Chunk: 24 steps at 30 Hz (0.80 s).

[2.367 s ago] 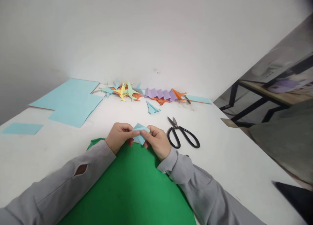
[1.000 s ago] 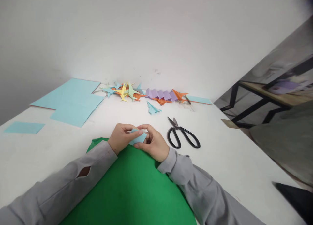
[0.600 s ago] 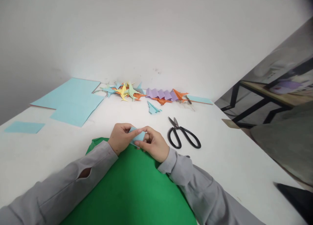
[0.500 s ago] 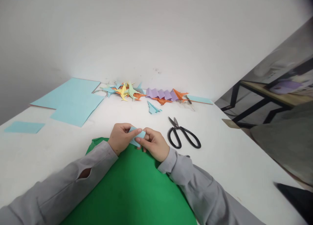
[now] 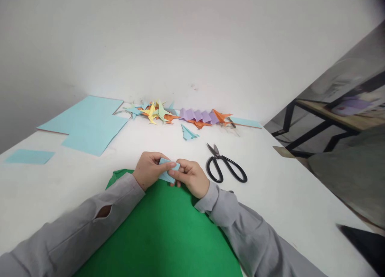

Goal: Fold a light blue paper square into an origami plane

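The left hand (image 5: 148, 169) and the right hand (image 5: 194, 177) both hold one small piece of folded blue paper (image 5: 166, 176). The fingers of each hand are pinched tight on it, thumbs on top. They hide part of it, so I can't see all its folds well. It is by the far end of the green cloth (image 5: 156, 229). Black scissors (image 5: 225, 161) lie on the white table (image 5: 279, 197), near the right hand, with their blades apart.
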Motion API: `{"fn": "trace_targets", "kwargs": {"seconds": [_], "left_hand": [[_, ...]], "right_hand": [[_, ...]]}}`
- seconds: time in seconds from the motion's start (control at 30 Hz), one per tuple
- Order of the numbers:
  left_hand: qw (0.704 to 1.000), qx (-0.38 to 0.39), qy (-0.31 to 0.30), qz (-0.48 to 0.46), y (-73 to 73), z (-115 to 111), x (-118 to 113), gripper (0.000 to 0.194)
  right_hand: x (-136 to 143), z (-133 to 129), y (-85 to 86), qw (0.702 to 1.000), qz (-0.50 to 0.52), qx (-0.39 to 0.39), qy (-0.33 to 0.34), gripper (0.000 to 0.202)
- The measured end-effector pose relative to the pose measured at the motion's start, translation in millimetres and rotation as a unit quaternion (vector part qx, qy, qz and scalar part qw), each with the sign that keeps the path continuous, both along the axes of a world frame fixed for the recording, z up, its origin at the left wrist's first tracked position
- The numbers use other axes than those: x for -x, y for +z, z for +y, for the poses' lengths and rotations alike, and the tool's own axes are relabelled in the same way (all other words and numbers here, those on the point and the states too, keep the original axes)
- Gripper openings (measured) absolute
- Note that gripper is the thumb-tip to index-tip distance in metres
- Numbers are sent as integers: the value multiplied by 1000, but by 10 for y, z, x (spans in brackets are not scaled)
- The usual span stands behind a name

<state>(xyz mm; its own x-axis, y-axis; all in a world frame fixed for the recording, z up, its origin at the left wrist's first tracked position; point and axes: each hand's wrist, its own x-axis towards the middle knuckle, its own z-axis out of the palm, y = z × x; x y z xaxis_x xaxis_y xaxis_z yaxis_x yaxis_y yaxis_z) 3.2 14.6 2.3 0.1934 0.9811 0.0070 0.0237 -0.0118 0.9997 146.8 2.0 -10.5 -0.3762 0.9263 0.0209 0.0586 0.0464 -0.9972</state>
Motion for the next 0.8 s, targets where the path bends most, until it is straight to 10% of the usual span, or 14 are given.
{"fn": "trace_targets", "kwargs": {"seconds": [0.8], "left_hand": [[999,0,22,33,13,-13,-11,18]], "right_hand": [[15,10,6,996,35,4,-77,31]]}}
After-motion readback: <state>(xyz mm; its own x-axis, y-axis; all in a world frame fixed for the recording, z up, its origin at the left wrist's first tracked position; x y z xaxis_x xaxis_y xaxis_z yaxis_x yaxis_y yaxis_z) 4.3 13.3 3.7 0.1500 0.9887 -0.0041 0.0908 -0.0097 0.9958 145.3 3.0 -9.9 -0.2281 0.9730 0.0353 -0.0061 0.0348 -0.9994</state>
